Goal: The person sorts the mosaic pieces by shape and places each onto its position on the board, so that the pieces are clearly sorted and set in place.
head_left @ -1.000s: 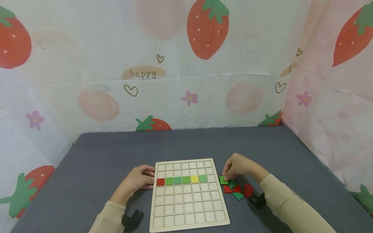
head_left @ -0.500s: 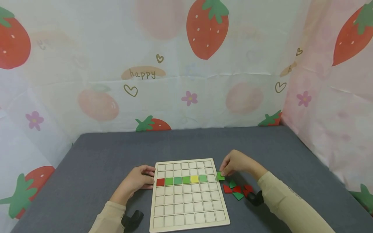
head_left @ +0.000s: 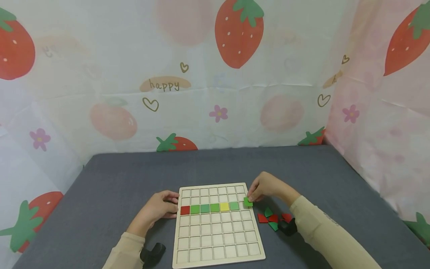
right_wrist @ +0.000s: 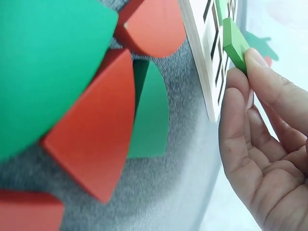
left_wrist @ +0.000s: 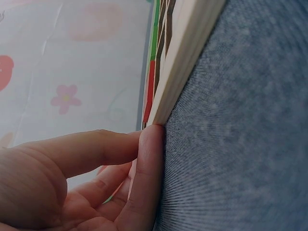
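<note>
Well short of the grey worktop's far edge and strawberry-print fabric, the wooden grid board is touched at its left edge by the relaxed left hand. Apparently just above its right edge, a green tile is pinched in the right hand.
</note>
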`<act>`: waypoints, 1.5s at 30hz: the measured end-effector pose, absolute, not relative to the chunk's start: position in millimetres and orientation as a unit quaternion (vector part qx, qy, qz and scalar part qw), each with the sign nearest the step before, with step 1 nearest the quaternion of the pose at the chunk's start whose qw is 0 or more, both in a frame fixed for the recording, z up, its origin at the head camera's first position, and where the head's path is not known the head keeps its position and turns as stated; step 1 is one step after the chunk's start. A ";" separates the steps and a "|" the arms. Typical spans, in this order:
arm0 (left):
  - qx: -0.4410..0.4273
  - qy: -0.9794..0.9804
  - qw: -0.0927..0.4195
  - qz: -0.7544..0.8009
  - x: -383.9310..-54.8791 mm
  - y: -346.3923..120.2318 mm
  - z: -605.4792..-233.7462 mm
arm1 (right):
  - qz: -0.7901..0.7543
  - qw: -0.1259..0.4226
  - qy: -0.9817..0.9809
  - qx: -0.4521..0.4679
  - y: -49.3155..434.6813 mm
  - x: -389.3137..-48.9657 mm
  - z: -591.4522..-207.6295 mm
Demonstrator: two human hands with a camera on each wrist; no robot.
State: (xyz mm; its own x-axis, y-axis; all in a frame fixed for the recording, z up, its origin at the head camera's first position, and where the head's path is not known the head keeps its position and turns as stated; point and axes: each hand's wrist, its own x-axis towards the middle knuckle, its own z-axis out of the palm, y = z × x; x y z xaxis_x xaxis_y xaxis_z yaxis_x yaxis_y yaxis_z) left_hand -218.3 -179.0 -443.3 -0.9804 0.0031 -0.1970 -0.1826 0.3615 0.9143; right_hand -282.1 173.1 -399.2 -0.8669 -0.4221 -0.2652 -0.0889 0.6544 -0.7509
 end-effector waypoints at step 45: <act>-0.050 0.823 0.086 0.560 -218.5 -179.8 -443.5 | -0.349 0.191 0.908 -0.132 153.1 -277.4 -410.7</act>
